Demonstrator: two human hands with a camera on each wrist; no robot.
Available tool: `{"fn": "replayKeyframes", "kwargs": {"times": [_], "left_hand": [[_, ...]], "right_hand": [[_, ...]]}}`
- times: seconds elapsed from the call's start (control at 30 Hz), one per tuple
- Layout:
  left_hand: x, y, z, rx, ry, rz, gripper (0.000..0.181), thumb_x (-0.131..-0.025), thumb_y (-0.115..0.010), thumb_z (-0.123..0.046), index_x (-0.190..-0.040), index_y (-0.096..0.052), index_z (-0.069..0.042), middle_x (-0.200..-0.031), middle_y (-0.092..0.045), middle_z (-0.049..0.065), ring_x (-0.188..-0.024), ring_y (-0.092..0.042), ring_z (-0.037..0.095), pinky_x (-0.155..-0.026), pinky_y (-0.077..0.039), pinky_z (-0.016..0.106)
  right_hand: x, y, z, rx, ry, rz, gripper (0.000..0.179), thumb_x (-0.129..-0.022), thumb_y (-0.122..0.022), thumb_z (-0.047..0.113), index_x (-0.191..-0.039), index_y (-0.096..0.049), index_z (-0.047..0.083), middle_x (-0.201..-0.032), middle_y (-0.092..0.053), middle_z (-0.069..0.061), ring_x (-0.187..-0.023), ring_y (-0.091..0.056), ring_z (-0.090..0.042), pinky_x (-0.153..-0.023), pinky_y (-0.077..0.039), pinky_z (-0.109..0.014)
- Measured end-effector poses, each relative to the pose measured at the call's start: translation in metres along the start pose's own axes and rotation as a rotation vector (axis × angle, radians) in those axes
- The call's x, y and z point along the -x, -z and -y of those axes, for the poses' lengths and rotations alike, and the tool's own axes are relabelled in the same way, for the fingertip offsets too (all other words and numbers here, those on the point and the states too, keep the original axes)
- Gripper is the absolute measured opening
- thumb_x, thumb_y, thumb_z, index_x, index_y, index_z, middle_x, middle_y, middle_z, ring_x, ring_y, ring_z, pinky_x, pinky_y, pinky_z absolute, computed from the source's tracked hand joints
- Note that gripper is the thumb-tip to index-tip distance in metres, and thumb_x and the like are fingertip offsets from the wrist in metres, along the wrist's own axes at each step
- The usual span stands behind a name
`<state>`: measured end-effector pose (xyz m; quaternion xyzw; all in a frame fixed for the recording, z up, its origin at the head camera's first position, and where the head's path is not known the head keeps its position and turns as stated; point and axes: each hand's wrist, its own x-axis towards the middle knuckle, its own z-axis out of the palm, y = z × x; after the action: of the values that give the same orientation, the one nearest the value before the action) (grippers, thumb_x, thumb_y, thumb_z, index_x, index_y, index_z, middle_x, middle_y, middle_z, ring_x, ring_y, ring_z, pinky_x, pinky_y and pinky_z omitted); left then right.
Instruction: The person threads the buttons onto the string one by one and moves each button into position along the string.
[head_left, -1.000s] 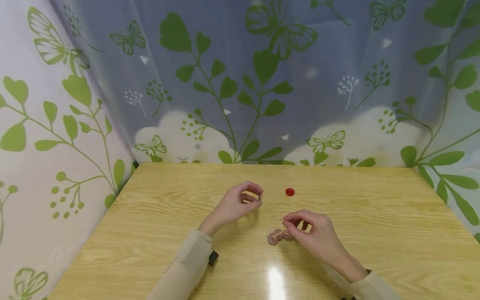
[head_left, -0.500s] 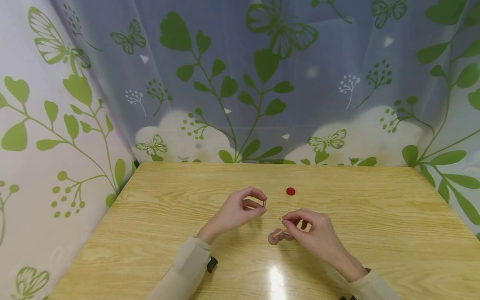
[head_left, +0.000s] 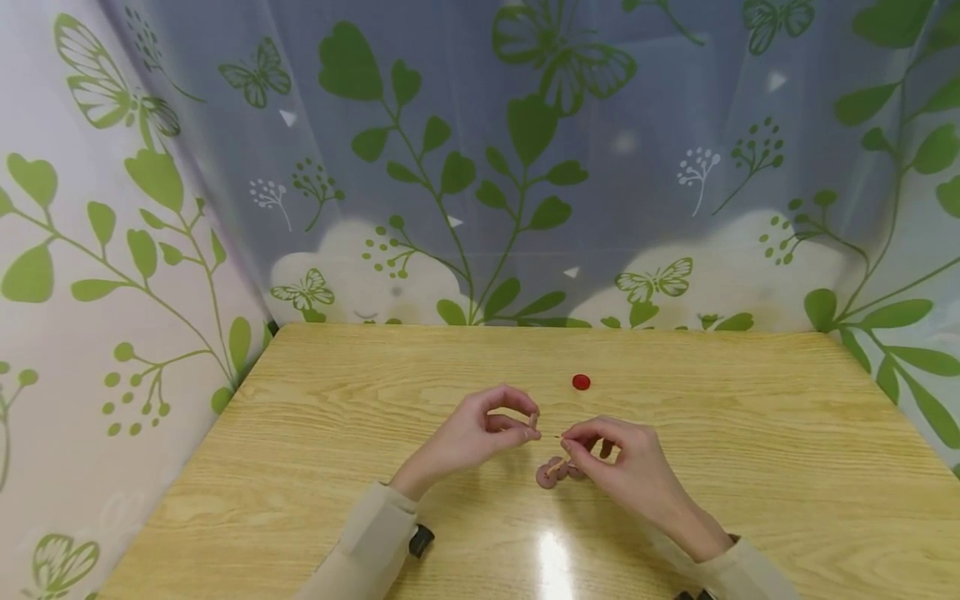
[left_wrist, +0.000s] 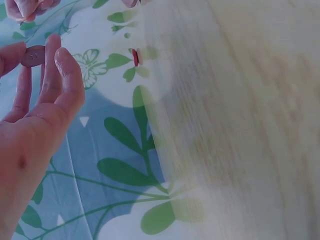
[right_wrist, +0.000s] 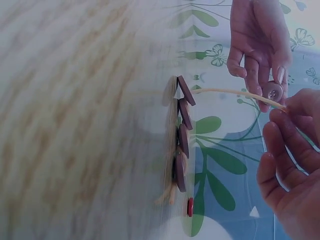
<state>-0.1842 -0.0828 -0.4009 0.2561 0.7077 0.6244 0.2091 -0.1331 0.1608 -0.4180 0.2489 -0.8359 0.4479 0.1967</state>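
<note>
My left hand (head_left: pixel 476 433) pinches a brown four-hole button (left_wrist: pixel 34 56) between thumb and fingertips, above the table. Close to its right, my right hand (head_left: pixel 626 462) pinches a pale yellow cord (right_wrist: pixel 230 92) near its end. A short thin tip pokes out of the right fingertips toward the left hand. From those fingers the cord runs down to a row of several brown strung buttons (right_wrist: pixel 181 172) on the table, partly hidden behind the right hand in the head view. In the right wrist view, the held button shows just behind the cord.
A single red button (head_left: pixel 581 382) lies on the wood-grain table (head_left: pixel 360 383), farther back than both hands. Behind the table's far edge hangs a curtain (head_left: pixel 480 167) printed with leaves and butterflies. A small black object (head_left: pixel 422 540) sits at the left sleeve.
My left hand has moved right and toward me with its button, closing the gap to the cord tip. The right hand has barely shifted; strung and red buttons stay put.
</note>
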Motion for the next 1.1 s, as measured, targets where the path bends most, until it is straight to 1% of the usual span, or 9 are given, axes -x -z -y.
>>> {"fn": "replayKeyframes", "kwargs": {"times": [0.13, 0.2, 0.47, 0.63, 0.7, 0.8, 0.87, 0.93, 1.1], "left_hand": [[0.002, -0.002, 0.0, 0.019, 0.009, 0.011, 0.028, -0.1, -0.062, -0.003, -0.128, -0.059, -0.003, -0.137, -0.055, 0.028, -0.113, -0.071, 0.022, -0.101, -0.057, 0.041], [0.002, -0.003, -0.001, 0.028, 0.007, 0.017, 0.028, -0.1, -0.062, -0.002, -0.128, -0.059, -0.003, -0.136, -0.055, 0.029, -0.114, -0.071, 0.022, -0.102, -0.056, 0.043], [0.004, -0.007, -0.002, 0.052, -0.007, 0.041, 0.03, -0.099, -0.064, -0.001, -0.129, -0.06, -0.001, -0.136, -0.055, 0.032, -0.108, -0.073, 0.016, -0.097, -0.058, 0.032], [0.006, -0.009, -0.003, 0.059, 0.007, 0.041, 0.03, -0.098, -0.066, -0.003, -0.127, -0.062, -0.003, -0.137, -0.055, 0.031, -0.108, -0.072, 0.015, -0.095, -0.059, 0.031], [0.006, -0.009, -0.002, 0.055, 0.009, 0.037, 0.03, -0.097, -0.067, -0.003, -0.127, -0.062, -0.003, -0.134, -0.058, 0.027, -0.108, -0.073, 0.016, -0.095, -0.059, 0.031], [0.007, -0.01, -0.003, 0.035, 0.015, 0.03, 0.03, -0.096, -0.069, -0.005, -0.126, -0.064, -0.005, -0.132, -0.061, 0.023, -0.108, -0.073, 0.016, -0.094, -0.059, 0.032], [0.007, -0.01, -0.002, 0.02, 0.015, 0.026, 0.031, -0.096, -0.07, -0.006, -0.126, -0.064, -0.004, -0.131, -0.063, 0.02, -0.108, -0.073, 0.016, -0.094, -0.06, 0.032], [0.007, -0.011, -0.002, 0.009, 0.015, 0.027, 0.033, -0.096, -0.071, -0.007, -0.127, -0.063, -0.003, -0.132, -0.063, 0.022, -0.107, -0.073, 0.016, -0.093, -0.06, 0.032], [0.006, -0.013, 0.0, -0.007, 0.005, 0.035, 0.035, -0.096, -0.071, -0.007, -0.129, -0.062, 0.001, -0.131, -0.064, 0.02, -0.104, -0.073, 0.014, -0.092, -0.06, 0.031]], "right_hand": [[0.0, 0.0, 0.001, -0.014, -0.009, 0.022, 0.017, -0.089, -0.077, 0.004, -0.092, -0.076, 0.02, -0.084, -0.076, 0.01, -0.068, -0.059, 0.003, -0.058, -0.051, -0.021], [-0.001, 0.0, 0.001, -0.019, -0.009, 0.033, 0.017, -0.089, -0.077, 0.004, -0.091, -0.076, 0.021, -0.083, -0.075, 0.01, -0.068, -0.059, 0.003, -0.058, -0.051, -0.021], [-0.002, -0.004, 0.001, -0.02, 0.024, 0.056, 0.016, -0.088, -0.077, 0.001, -0.09, -0.075, 0.017, -0.082, -0.075, 0.008, -0.067, -0.059, 0.003, -0.056, -0.051, -0.021], [-0.003, -0.005, 0.003, -0.013, 0.031, 0.057, 0.02, -0.087, -0.076, -0.001, -0.09, -0.075, 0.018, -0.082, -0.075, 0.006, -0.067, -0.059, 0.003, -0.055, -0.051, -0.021], [-0.003, -0.005, 0.003, -0.007, 0.031, 0.055, 0.022, -0.087, -0.076, -0.002, -0.09, -0.075, 0.02, -0.082, -0.075, 0.006, -0.067, -0.059, 0.004, -0.055, -0.051, -0.021], [-0.002, -0.005, 0.004, -0.002, 0.037, 0.052, 0.021, -0.086, -0.077, -0.002, -0.09, -0.076, 0.018, -0.083, -0.076, 0.005, -0.068, -0.059, 0.004, -0.055, -0.051, -0.021], [-0.002, -0.006, 0.003, -0.001, 0.046, 0.05, 0.019, -0.086, -0.077, -0.002, -0.09, -0.076, 0.016, -0.083, -0.076, 0.004, -0.068, -0.06, 0.004, -0.055, -0.051, -0.021], [-0.002, -0.007, 0.003, 0.0, 0.057, 0.049, 0.018, -0.086, -0.077, -0.002, -0.09, -0.077, 0.015, -0.083, -0.076, 0.004, -0.069, -0.06, 0.004, -0.056, -0.052, -0.021], [-0.002, -0.008, 0.001, 0.01, 0.076, 0.042, 0.021, -0.084, -0.078, -0.003, -0.089, -0.077, 0.017, -0.083, -0.076, 0.008, -0.069, -0.06, 0.004, -0.056, -0.052, -0.021]]}}
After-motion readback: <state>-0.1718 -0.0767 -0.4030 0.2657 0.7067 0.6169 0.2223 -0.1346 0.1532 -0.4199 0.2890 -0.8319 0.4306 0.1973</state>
